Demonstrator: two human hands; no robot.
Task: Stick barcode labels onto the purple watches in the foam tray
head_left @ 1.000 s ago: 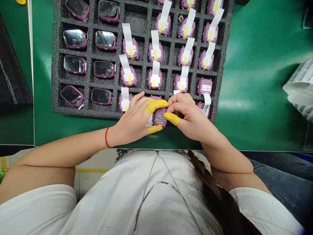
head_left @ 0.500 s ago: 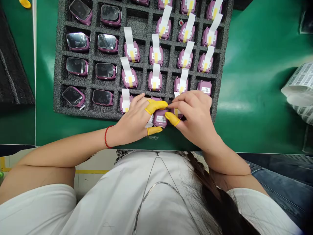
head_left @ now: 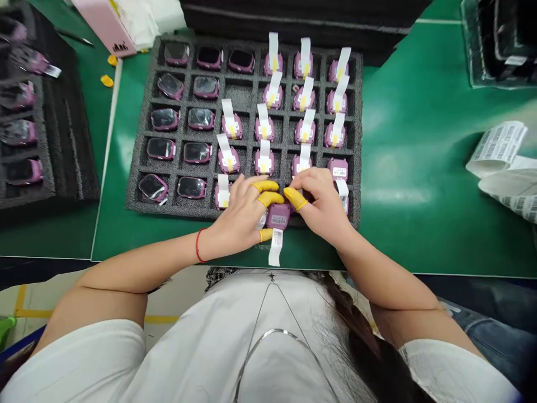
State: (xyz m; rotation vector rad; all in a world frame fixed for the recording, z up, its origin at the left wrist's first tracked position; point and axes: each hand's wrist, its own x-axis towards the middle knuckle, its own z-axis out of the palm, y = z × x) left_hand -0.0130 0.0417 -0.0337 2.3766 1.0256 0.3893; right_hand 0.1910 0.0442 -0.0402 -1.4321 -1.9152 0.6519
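My left hand (head_left: 239, 215), with yellow finger cots, is closed on a purple smartwatch body (head_left: 278, 215), its labelled back turned up. A white paper strip (head_left: 276, 247) hangs below the watch's lower edge, over the table. To the right, my right hand (head_left: 321, 201) is pinched near the watch's top edge, a yellow cot on its thumb; anything between its fingertips is too small to make out. Both hands are over the front edge of a black foam tray (head_left: 180, 210). The tray's compartments hold several purple watches, some screen up, others back up with white strips and yellow tape.
Another foam tray with watches (head_left: 46, 134) stands at the left. A roll of printed labels (head_left: 503, 145) lies at the right. Behind are a pink box (head_left: 104, 28), a dark foam block (head_left: 293, 22) and a clear plastic tray (head_left: 478, 75). Loose yellow finger cots (head_left: 107, 81) lie back left.
My view has shifted, showing more of the table's far side. A white strip now hangs below the held watch. My hands stay close together at the tray's front edge.
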